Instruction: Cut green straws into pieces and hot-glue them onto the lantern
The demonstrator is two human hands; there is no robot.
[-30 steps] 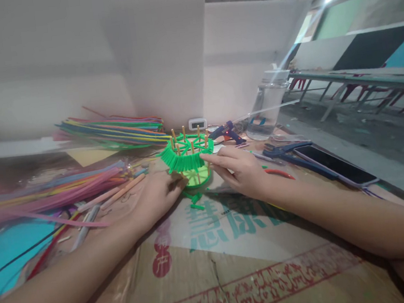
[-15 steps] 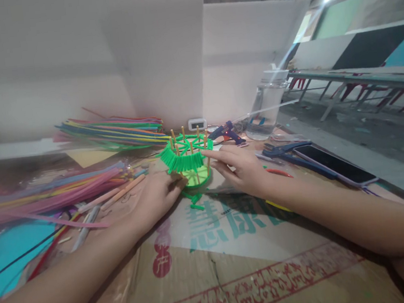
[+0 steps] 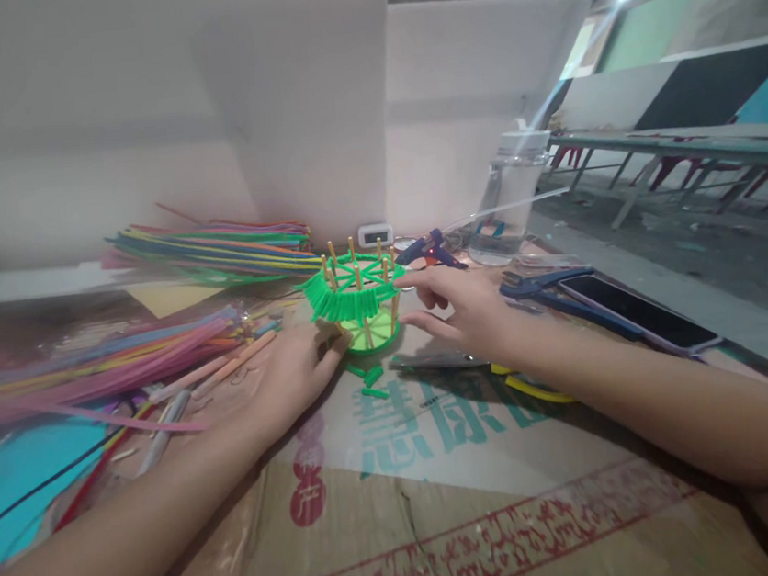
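A green round frame [image 3: 351, 306] stands upright on the covered table, with wooden sticks rising through it and a fringe of short fuzzy green pieces around its upper ring. My left hand [image 3: 299, 362] grips the lower left of its base between thumb and fingers; the fingertips are partly hidden. On the other side, my right hand [image 3: 459, 307] has thumb and index finger apart, the index tip at the upper ring's right edge. Several short cut green pieces [image 3: 372, 378] lie in front of the base. Scissors with yellow handles [image 3: 538, 391] rest under my right forearm.
Bundles of coloured fuzzy stems [image 3: 213, 252] lie at the back left. A glue gun [image 3: 431, 250], a small digital display [image 3: 376, 234] and a clear water bottle [image 3: 503, 205] stand behind. Blue-handled pliers [image 3: 536, 284] and a phone [image 3: 640, 312] lie at right.
The green frame has turned slightly, its fringe shifting right along the front. My right hand has shifted, its thumb and index finger now wider apart, and more of the scissors shows.
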